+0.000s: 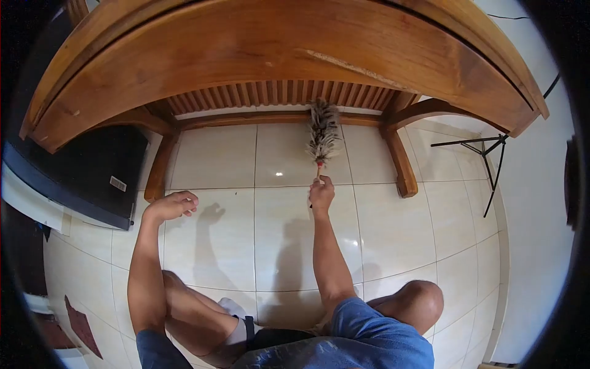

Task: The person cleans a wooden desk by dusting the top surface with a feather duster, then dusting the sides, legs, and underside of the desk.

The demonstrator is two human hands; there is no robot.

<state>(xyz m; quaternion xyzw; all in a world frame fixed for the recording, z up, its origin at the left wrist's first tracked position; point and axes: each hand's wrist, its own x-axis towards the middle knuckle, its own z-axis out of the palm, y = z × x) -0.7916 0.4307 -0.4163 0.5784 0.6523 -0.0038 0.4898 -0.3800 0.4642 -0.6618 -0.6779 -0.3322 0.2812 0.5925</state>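
Observation:
My right hand is closed around the thin handle of a feather duster. The duster's grey and white feathers reach forward under the wooden desk, against its slatted back panel and the low wooden rail. My left hand hangs in the air near the desk's left leg, fingers loosely curled, and no object shows in it. Its shadow falls on the tiled floor.
A black box-shaped appliance with a white label stands at the left. Black tripod legs rest by the white wall on the right. The desk's right leg stands beyond my right hand. My bent knees are on either side.

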